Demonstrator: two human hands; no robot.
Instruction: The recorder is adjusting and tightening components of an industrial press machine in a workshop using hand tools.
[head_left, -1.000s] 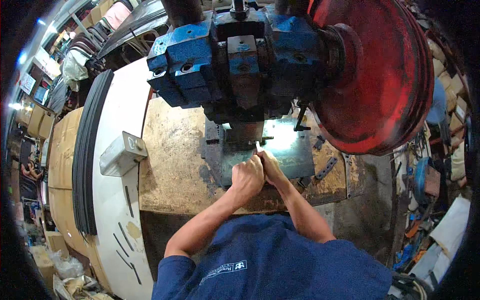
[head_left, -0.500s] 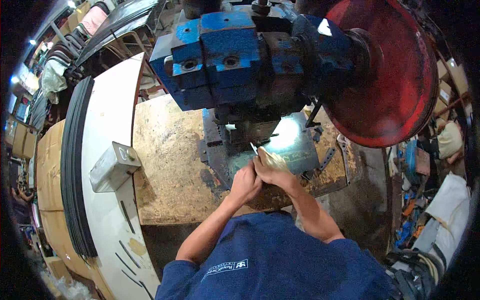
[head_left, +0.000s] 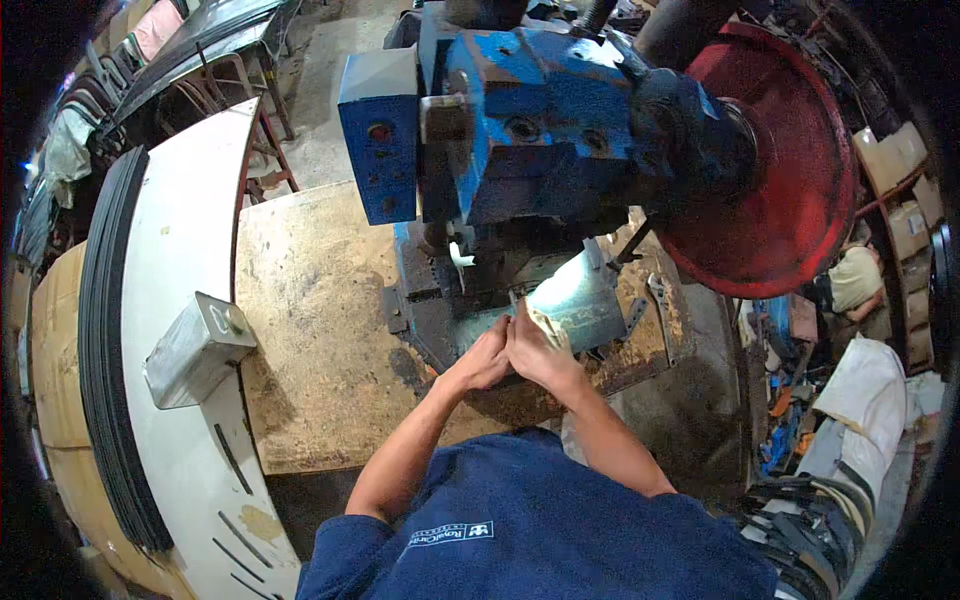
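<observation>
My left hand and my right hand meet in front of the blue power press, at the near side of its lit metal bed. The fingers of both are closed. A thin, light strip points up from between them toward the press tooling; it looks gripped in my right hand. Pale, cloth-like material lies along the right hand's fingers. What the left fingers hold, if anything, is hidden.
A large red flywheel is at the press's right. The worn wooden table carries a wrench. To the left, a metal box and a black strip bundle rest on a white board. Another person is at far right.
The view has shifted, so the press shows more of its left side. My hands remain together at the bed, and the thin strip has moved closer to the tooling.
</observation>
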